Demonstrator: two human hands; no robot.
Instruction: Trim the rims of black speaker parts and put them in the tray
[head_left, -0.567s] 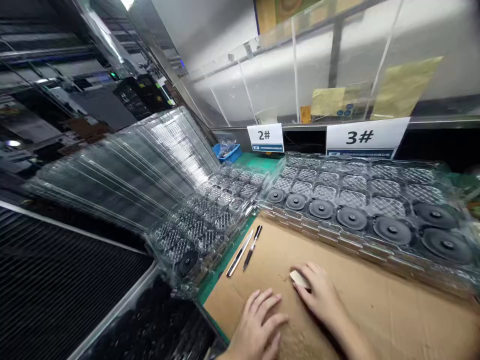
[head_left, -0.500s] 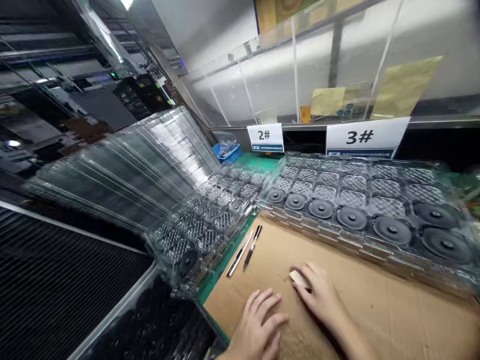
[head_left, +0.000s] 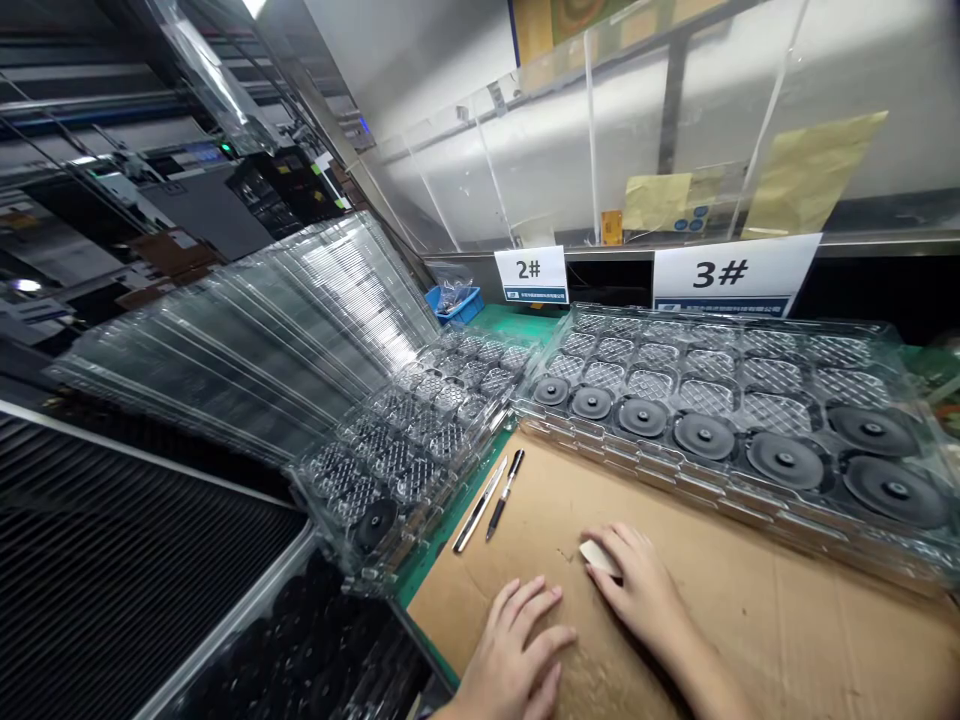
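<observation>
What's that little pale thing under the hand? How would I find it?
Start at the big brown cardboard sheet that lies in front of the clear trays. On it the right hand rests, and a small cream block peeks out from under its fingertips. Unlike the two thin pens nearby, it is short, pale and chunky.

Bright overhead light, its source glimpsed at the top left edge, floods the scene and throws white glare across the stacked clear trays and the acrylic screen. The cardboard sheet is evenly lit, with soft shadows. Wide-angle distortion bends and stretches lines toward the edges; the dark left side blurs.
</observation>
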